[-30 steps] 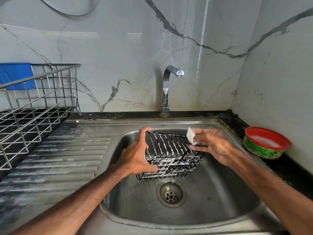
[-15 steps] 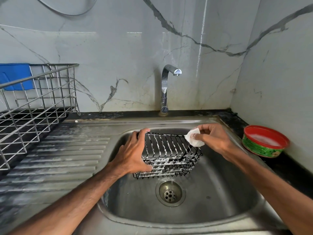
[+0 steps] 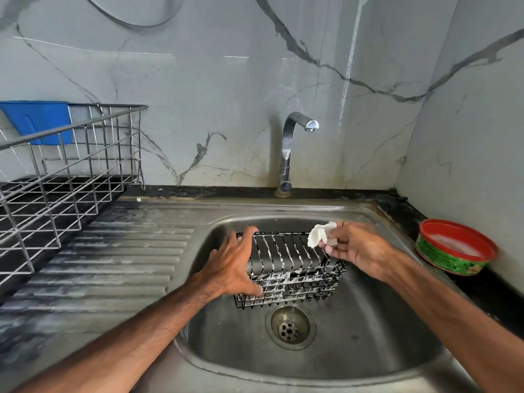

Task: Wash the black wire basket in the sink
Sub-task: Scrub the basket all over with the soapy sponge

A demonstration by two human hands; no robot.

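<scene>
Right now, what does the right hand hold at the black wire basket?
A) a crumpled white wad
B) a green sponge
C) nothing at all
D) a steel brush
A: the right hand pinches a crumpled white wad at the far right corner of the black wire basket, while the left hand grips the basket's left end.
</scene>
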